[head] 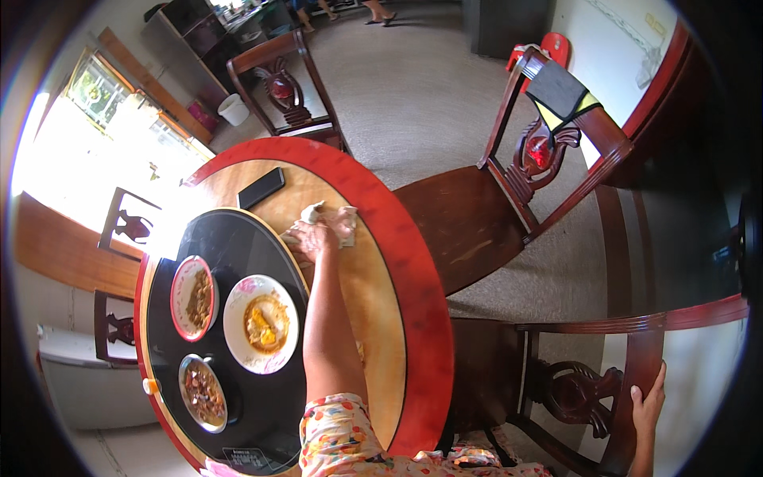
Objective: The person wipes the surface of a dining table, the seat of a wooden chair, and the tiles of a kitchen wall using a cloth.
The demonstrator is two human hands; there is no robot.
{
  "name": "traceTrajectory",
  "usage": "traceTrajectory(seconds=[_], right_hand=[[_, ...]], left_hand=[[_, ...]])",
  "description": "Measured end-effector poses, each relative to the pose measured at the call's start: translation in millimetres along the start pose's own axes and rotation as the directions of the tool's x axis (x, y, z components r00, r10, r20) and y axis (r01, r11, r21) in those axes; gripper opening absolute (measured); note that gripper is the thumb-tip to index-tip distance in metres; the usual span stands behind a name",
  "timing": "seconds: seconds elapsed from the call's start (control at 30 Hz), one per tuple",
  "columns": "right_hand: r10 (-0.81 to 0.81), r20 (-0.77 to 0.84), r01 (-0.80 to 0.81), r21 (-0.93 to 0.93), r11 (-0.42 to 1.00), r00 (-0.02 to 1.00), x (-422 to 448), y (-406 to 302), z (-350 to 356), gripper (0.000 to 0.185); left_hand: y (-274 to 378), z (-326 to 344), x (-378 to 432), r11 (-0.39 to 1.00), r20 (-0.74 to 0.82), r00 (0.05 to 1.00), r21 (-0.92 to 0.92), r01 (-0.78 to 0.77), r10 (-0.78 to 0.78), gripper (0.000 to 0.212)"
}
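My left hand [315,241] presses a crumpled, pale cloth [343,223] onto the wood-coloured top of a round table [375,334]. Its fingers are bunched over the cloth's near side. Just left of that arm, a large floral bowl [235,334] holds yellow food in brown sauce. At the lower right, my right hand [647,402] is beside the back rail of a dark wooden chair [644,358]. Its thumb meets the rail's edge, and the fingers stretch apart from it.
A black glass panel [250,411] carries the floral bowl, a pink-rimmed bowl of food [177,298] and a metal bowl of food [214,417]. Beyond lies a black phone [261,188]. Another chair [471,232] has a dark cloth [557,89] over its back. People's legs [377,11] appear far off.
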State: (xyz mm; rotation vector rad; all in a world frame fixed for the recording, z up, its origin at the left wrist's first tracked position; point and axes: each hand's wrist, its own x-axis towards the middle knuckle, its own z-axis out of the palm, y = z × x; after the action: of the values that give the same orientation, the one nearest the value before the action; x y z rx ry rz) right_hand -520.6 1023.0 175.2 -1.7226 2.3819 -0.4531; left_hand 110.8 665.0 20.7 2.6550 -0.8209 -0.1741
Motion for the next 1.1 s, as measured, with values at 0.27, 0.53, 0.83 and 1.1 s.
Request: traceTrajectory(seconds=[0.27, 0.53, 0.83, 1.1], right_hand=[[-0.048, 0.010, 0.049, -0.013, 0.999, 0.999, 6, -7, -1, 0.071], [-0.013, 0.006, 0.013, 0.011, 1.000, 1.000, 3, -10, -1, 0.070], [-0.008, 0.019, 0.008, -0.003, 1.000, 1.000, 4, -20, -6, 0.072], [-0.066, 0.017, 0.066, 0.022, 0.998, 0.998, 5, -16, -6, 0.073]], left_hand=[[33, 56, -3, 0.932, -0.009, 0.937, -0.100, -0.350, 0.351, 0.055], [37, -3, -201, 0.672, 0.144, 0.662, -0.033, -0.740, 0.736, 0.053], [-119, -85, -366, 0.576, 0.400, 0.519, -0.029, -0.817, 0.756, 0.063], [-192, -113, -398, 0.518, 0.487, 0.474, 0.052, -0.854, 0.733, 0.061]])
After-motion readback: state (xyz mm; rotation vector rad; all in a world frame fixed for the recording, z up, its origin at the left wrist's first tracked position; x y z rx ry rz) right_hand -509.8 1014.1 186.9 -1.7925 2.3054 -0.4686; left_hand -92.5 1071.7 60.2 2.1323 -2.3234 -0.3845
